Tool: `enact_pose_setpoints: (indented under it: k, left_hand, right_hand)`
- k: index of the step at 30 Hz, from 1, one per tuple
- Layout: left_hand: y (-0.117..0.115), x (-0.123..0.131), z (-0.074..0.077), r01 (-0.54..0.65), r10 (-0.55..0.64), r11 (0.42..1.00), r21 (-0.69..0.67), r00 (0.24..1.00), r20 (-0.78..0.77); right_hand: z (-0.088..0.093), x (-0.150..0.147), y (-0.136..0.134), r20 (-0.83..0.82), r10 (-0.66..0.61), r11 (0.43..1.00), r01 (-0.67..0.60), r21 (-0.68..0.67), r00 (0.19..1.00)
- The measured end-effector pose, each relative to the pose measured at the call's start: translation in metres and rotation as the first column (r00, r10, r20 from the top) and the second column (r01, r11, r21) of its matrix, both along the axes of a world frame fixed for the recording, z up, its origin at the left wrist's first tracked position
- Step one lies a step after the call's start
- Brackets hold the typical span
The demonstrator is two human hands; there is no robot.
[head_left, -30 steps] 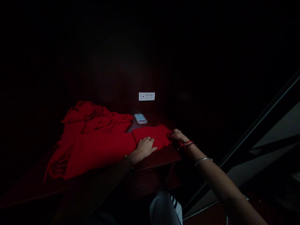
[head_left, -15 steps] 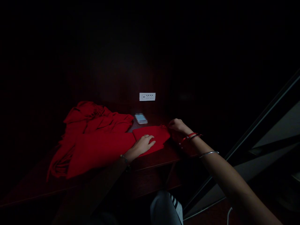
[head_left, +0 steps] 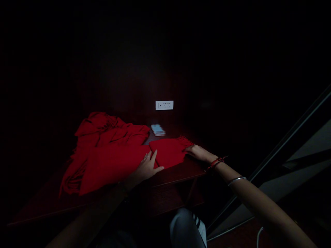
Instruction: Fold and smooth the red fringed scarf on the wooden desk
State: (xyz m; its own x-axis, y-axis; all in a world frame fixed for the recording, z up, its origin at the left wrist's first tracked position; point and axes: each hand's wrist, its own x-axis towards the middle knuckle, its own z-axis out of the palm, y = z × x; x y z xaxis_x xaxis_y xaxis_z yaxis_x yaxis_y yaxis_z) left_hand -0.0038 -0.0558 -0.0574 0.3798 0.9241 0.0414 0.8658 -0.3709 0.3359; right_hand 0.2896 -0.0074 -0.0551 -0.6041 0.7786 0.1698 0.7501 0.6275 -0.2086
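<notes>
A red fringed scarf (head_left: 111,165) lies spread along the dark wooden tabletop, its right end folded over into a flat layer. My left hand (head_left: 147,168) rests on it at the fold's edge, fingers spread and the thumb pointing right. At the fringed right end, my right hand (head_left: 198,152) has its fingers curled together on the scarf's edge. Behind the scarf on the left is a crumpled heap of red fringed cloth (head_left: 103,132); whether it is joined to the scarf I cannot tell.
A phone-like object (head_left: 158,129), blurred out, lies behind the scarf. A white socket plate (head_left: 164,105) is on the dark back wall. Below the table's front edge (head_left: 176,181) is a shelf, with my knee (head_left: 184,224) in front. A slanted dark frame (head_left: 271,155) stands at right.
My left hand has slid left and toward me, off the folded layer to its edge. My right hand has come nearer along the fringed end, which now lies flatter and more spread.
</notes>
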Motion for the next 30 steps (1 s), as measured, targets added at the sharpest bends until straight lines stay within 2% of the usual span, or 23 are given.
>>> enact_pose_setpoints:
  k: [3, 7, 11, 14, 18, 20, 22, 24, 26, 28, 30]
  left_hand:
    - [0.002, 0.014, 0.006, 0.011, -0.011, 0.999, 0.045, 1.0, 0.015]
    - [0.012, 0.042, 0.015, 0.112, -0.119, 0.987, 0.118, 0.991, 0.054]
    - [0.025, 0.067, 0.017, 0.176, -0.191, 0.963, 0.202, 0.98, 0.06]
    - [0.028, 0.074, 0.013, 0.224, -0.224, 0.955, 0.195, 0.974, -0.022]
    - [0.037, 0.067, 0.011, 0.297, -0.292, 0.939, 0.175, 0.955, -0.056]
    - [0.052, 0.058, 0.016, 0.254, -0.255, 0.947, 0.196, 0.967, -0.024]
    - [0.075, 0.047, 0.024, 0.153, -0.152, 0.964, 0.215, 0.988, -0.021]
    - [0.102, 0.037, 0.031, 0.079, -0.073, 0.971, 0.227, 0.997, -0.034]
    - [0.124, 0.032, 0.035, 0.058, -0.046, 0.978, 0.201, 0.997, -0.062]
    - [0.138, 0.033, 0.035, 0.059, -0.044, 0.984, 0.168, 0.995, -0.093]
    - [0.141, 0.036, 0.032, 0.06, -0.041, 0.984, 0.168, 0.993, -0.114]
  right_hand:
    - [0.017, 0.01, 0.008, -0.038, -0.047, 0.999, 0.046, -0.029, 0.998]
    - [0.042, 0.011, 0.013, 0.022, -0.059, 0.998, 0.059, -0.001, 0.998]
    - [0.053, 0.001, 0.016, 0.039, -0.017, 1.0, 0.016, 0.026, 0.999]
    - [0.049, 0.0, 0.015, 0.078, -0.026, 0.999, 0.028, -0.029, 0.997]
    - [0.03, 0.006, 0.01, 0.138, 0.002, 0.992, 0.015, -0.122, 0.99]
    - [0.02, 0.01, 0.008, 0.132, 0.025, 0.989, -0.006, -0.146, 0.991]
    - [0.015, 0.013, 0.01, 0.122, 0.037, 0.991, -0.021, -0.134, 0.992]
    - [0.014, 0.013, 0.018, 0.122, 0.025, 0.995, -0.013, -0.094, 0.992]
    - [0.017, 0.008, 0.032, 0.12, -0.007, 0.999, 0.012, -0.041, 0.993]
    - [0.022, -0.001, 0.052, 0.116, -0.046, 0.999, 0.045, 0.011, 0.992]
    - [0.024, -0.014, 0.074, 0.111, -0.08, 0.996, 0.074, 0.058, 0.991]
